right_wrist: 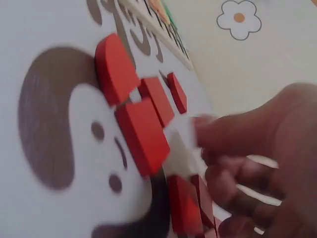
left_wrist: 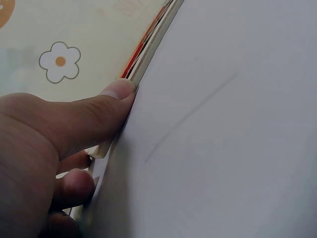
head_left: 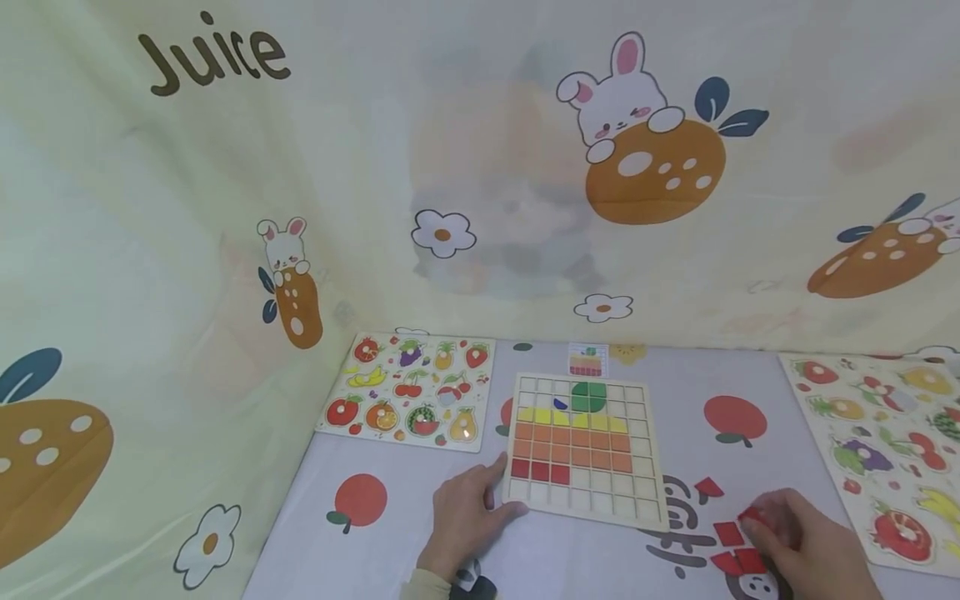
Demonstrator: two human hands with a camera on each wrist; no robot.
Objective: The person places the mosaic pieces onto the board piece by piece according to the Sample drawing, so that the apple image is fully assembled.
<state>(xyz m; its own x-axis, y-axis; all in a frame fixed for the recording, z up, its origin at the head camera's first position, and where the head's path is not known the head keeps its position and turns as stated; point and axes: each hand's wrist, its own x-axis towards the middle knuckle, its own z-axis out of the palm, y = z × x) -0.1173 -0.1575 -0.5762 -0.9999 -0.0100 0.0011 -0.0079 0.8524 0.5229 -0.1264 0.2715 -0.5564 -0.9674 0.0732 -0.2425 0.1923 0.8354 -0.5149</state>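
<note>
A wooden grid board lies on the table, with rows of yellow, orange and red pieces, a green shape and a small blue piece in it. My left hand holds its near left corner, thumb along the front edge and fingers at the left side. In the left wrist view the thumb presses against the board's edge. To the right of the board my right hand pinches a red piece at the fingertips; the right wrist view hides that piece. Loose red pieces lie beside and under this hand.
A fruit puzzle board lies at the back left, and another fruit board at the right edge. Behind the grid board is a small picture card. A printed curtain closes off the back and left.
</note>
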